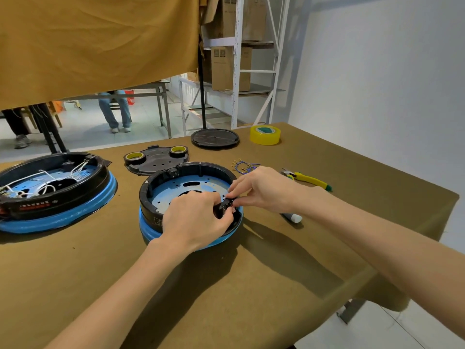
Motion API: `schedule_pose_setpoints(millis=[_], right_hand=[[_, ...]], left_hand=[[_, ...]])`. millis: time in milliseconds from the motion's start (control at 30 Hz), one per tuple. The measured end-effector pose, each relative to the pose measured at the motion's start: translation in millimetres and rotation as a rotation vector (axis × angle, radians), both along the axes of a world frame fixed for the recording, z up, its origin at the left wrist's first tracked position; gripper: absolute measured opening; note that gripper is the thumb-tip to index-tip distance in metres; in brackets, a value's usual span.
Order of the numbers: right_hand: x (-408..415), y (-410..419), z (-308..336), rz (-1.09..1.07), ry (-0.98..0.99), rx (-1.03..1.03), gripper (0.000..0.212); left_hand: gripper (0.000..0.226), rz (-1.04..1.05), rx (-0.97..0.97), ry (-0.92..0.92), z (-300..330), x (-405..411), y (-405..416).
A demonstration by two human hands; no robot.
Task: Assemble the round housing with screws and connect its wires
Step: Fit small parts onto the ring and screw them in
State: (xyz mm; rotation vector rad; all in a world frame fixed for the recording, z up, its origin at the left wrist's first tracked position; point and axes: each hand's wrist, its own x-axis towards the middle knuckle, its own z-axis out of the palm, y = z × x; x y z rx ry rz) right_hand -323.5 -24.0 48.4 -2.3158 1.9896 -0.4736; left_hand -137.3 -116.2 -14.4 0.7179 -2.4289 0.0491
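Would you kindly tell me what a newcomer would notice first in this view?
Both hands, left hand and right hand, pinch a small black part at the near-right rim of the round housing at table centre. A second housing full of white wires sits left; yellow tape lies behind.

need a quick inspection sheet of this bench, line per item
surface: table under a brown cover
job's things: housing, open, blue plate inside; small black part at its right rim
clutter: second housing, black plate carrying two tape rolls, round base, yellow tape, cutters, white tube
hands: left hand and right hand both pinch the black part
cables: blue wires loose behind the housing; white wires in the second housing
surroundings: shelves with boxes, hanging cloth, people's legs beyond
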Motion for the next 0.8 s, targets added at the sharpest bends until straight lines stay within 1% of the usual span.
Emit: schedule_pose_setpoints(millis=[100,167,233,433,567,800], right_hand=[[2,-3,10,-0.002,0.173,0.041,0.028],[2,-8,15,-0.007,0.291,0.058,0.035],[3,-11,16,-0.001,0.359,0.057,0.039],[6,-16,19,0.004,0.373,0.03,0.036],[9,-14,12,0.029,0.441,-0.021,0.032],[5,-12,9,-0.011,0.394,-0.062,0.035]], left_hand=[[0.043,-0.033,0.02,-0.015,-1,2,-1],[0.042,-0.032,0.029,-0.017,0,2,-1],[0.045,-0.021,0.022,-0.02,1,1,1],[0.05,0.013,0.016,-0.017,3,-2,5],[0.047,0.027,0.044,-0.04,3,-3,5],[0.046,0.057,0.044,-0.043,1,-4,4]])
